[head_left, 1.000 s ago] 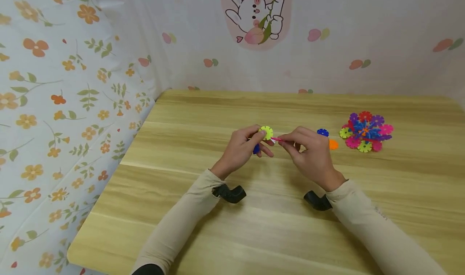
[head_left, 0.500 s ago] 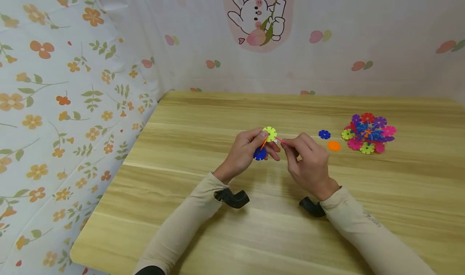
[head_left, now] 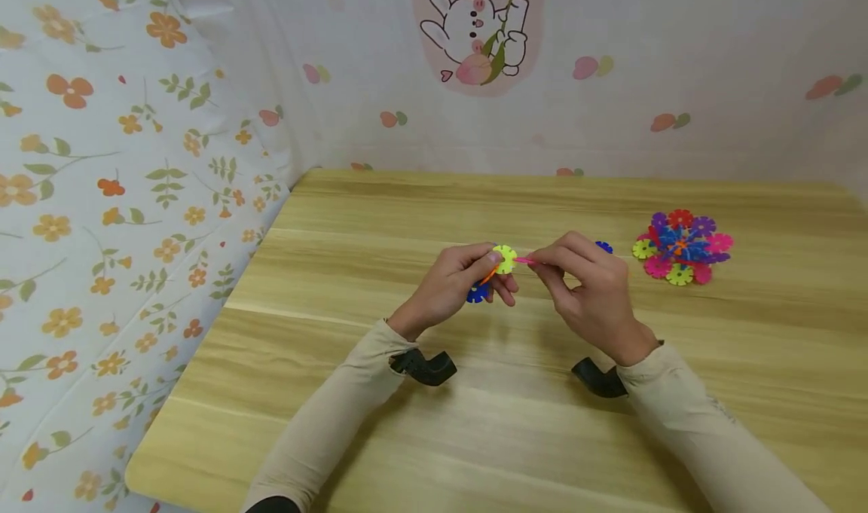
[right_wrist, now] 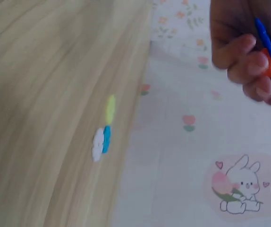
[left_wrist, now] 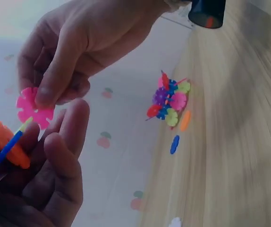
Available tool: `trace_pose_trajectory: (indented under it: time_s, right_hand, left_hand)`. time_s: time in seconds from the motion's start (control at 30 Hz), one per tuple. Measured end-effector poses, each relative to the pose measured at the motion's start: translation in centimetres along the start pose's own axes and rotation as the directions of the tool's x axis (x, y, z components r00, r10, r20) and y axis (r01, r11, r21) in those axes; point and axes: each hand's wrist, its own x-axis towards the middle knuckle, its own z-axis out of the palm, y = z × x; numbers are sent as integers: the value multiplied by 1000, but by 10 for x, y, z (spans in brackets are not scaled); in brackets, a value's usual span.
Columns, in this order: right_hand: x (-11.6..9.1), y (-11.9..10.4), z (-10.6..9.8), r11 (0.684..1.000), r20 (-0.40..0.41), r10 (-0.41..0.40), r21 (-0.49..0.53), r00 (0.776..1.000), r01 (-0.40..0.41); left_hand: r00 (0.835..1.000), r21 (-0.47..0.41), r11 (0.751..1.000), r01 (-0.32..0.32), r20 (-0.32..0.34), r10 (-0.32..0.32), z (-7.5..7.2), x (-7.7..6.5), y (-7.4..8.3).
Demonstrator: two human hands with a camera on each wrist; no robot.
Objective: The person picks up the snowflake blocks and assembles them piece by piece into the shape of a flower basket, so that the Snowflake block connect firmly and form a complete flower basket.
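Note:
My left hand (head_left: 447, 279) grips a joined group of plastic snowflake discs. Its thumb lies on the yellow disc (head_left: 506, 260); an orange disc (left_wrist: 10, 144) and a blue disc (head_left: 478, 293) are linked below it. Between thumb and fingertips, my right hand (head_left: 593, 291) pinches a pink disc (left_wrist: 35, 109). In the head view the pink disc is edge-on, right at the yellow disc's right rim. The left wrist view shows the yellow disc's thin edge meeting the pink one. Both hands are above the wooden table (head_left: 475, 438).
A multicoloured cluster of joined discs (head_left: 680, 247) stands at the table's right. Near it lie a loose blue disc (head_left: 603, 248) and an orange disc (left_wrist: 186, 121). In the right wrist view, yellow (right_wrist: 110, 109), white (right_wrist: 97, 144) and light blue (right_wrist: 106, 138) discs lie on the table.
My left hand has turned, so the orange and blue discs show more than a second ago. The right hand has shifted slightly right with the pink disc, now covering the loose orange disc.

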Motion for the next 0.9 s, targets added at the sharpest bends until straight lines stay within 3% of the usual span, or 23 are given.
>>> trace_pose_trajectory:
  time_s: [0.37,0.57,0.67,0.77,0.8,0.9]
  right_hand:
    - [-9,-4,2,999,71,-30,26,997,28]
    - [-15,2,12,987,159,-134,-70,978,146]
    - [-14,8,13,986,258,-141,-44,956,158]
    - [-7,21,9,1000,428,-10,31,904,-3]
    - [-3,27,8,997,487,53,27,872,-76]
    - [7,46,14,967,622,247,-103,743,-235]
  left_hand:
    - [986,77,994,72,142,-83,-7,2,3]
    - [977,171,975,143,132,-166,-15,3,-1]
    - [974,188,965,182,104,-203,-18,2,-6]
    - [974,177,963,204,62,-218,-21,0,-11]
    - [974,161,964,210,55,-221,-23,0,-13]
    - [969,87,967,238,42,-242,-29,0,-15]
